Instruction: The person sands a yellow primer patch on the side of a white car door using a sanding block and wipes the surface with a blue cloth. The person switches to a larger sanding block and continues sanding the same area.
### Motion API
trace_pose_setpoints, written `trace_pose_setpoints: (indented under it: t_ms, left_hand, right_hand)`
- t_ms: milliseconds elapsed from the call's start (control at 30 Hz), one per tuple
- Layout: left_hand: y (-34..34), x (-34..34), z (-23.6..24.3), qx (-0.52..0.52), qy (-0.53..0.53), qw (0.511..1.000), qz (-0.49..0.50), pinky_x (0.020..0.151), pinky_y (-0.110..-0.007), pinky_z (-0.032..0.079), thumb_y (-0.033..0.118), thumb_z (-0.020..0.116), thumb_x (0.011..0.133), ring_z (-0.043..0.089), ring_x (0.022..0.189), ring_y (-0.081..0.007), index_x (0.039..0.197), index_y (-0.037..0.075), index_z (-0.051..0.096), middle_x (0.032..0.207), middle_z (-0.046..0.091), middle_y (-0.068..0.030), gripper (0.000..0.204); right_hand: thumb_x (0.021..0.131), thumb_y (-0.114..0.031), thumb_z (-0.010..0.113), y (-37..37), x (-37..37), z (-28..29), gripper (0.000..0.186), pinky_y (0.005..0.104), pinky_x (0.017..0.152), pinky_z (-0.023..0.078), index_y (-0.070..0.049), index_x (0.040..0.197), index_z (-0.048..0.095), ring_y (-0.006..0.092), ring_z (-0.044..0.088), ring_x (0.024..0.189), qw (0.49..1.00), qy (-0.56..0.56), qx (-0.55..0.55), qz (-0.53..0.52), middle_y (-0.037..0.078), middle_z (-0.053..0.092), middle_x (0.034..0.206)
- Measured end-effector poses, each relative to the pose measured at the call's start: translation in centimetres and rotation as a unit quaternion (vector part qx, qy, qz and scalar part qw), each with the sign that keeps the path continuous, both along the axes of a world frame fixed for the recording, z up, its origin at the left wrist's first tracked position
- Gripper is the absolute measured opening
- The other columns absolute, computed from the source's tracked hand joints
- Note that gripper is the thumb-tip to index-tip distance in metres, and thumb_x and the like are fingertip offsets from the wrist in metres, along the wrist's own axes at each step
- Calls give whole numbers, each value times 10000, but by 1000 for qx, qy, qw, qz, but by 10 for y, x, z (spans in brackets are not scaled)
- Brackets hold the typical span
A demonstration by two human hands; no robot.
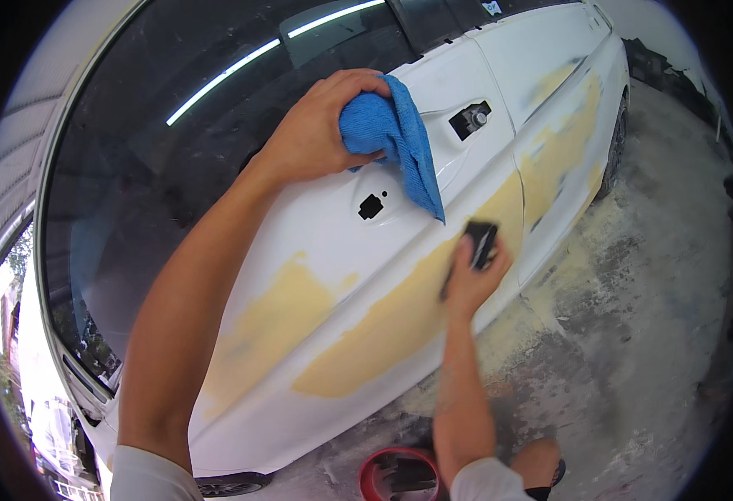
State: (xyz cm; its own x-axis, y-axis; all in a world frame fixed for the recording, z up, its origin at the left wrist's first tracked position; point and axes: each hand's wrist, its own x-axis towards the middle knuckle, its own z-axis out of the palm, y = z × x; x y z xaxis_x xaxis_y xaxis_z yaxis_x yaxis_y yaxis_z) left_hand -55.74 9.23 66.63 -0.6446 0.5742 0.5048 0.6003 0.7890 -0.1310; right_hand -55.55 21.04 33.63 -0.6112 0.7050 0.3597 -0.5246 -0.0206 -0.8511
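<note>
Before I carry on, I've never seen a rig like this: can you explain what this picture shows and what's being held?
There is no machine here, just a person's two bare hands. The single picture comes from a wide fisheye camera on the person's head, looking down, so straight edges bend near the rim.

Across the view runs a white car side with a dark window and yellowish patches on its panels. The left hand grips a blue cloth, near a dark cutout. The right hand holds a black block-like tool over a yellowish area; blur hides its exact shape. A red bucket-like container shows at the lower edge, beside the grey floor.
</note>
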Motion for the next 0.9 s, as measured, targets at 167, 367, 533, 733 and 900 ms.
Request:
trace_pose_setpoints:
  t_ms: [167, 367, 533, 733, 900]
  left_hand:
    - [2, 2, 1, -5, -7, 1000, 21, 1139, -451, 447, 42, 947, 577, 544, 1352, -317, 1272, 200, 614, 1465, 566, -66, 786]
    - [4, 1, 2, 21, -21, 999, 13, 1150, -479, 425, 84, 966, 571, 516, 1374, -336, 1257, 235, 619, 1483, 557, -52, 784]
    - [5, 2, 2, 21, -32, 998, 44, 1143, -480, 434, 47, 955, 554, 521, 1372, -337, 1250, 224, 617, 1487, 549, -66, 794]
    - [9, 5, 1, 12, -32, 999, 39, 1139, -471, 444, -14, 934, 545, 528, 1372, -324, 1243, 204, 606, 1495, 531, -84, 801]
    - [10, 5, 4, 20, -26, 999, 34, 1134, -461, 450, -18, 934, 547, 527, 1372, -327, 1246, 188, 608, 1495, 528, -100, 799]
  right_hand:
    - [673, -400, 946, -155, 218, -25, 852, 536, 998, 451, -38, 1332, 546, 385, 501, 1180, 984, 75, 92, 135, 173, 514, 1231]
    - [826, -166, 853, 60, -82, 2, 578, 379, 905, 505, 49, 1291, 587, 309, 603, 1022, 999, 41, 17, -25, 166, 590, 1188]
    - [783, -232, 874, -7, 16, 1, 626, 470, 947, 484, 0, 1293, 593, 362, 567, 1088, 1000, 2, 6, -6, 181, 585, 1201]
    - [695, -399, 943, -112, 156, -29, 823, 508, 960, 465, -49, 1343, 576, 375, 528, 1116, 992, 90, 44, 75, 178, 551, 1205]
    - [895, -197, 818, 63, -79, 5, 532, 411, 936, 498, 81, 1299, 614, 340, 602, 1046, 997, 62, -34, -37, 174, 567, 1195]
